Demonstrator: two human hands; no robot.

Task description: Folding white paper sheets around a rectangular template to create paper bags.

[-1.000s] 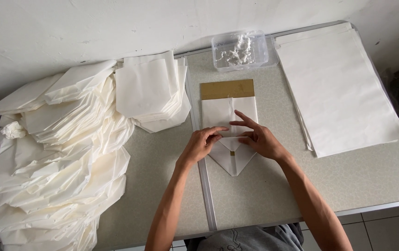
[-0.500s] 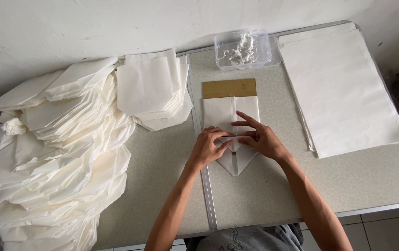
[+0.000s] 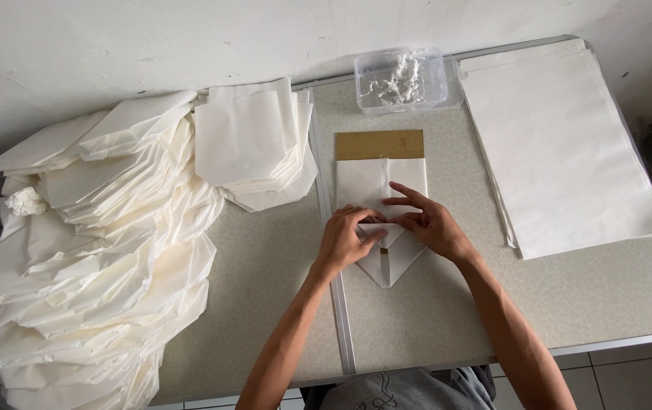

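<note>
I see the folded paper (image 3: 381, 199) mid-table, long axis running away from me, pointed tip toward me. My left hand (image 3: 345, 241) pinches its fold; my right hand (image 3: 432, 224) presses flat, fingers spread.

I sit at a speckled grey-beige folding table (image 3: 265, 304) with a pale metal rim and a metal seam running from its far edge to its near edge. Its far edge meets a plain white plastered wall (image 3: 189, 45), slightly scuffed, in soft even light. Past the near right corner I see light grey floor tiles (image 3: 629, 380) with dark joints
</note>
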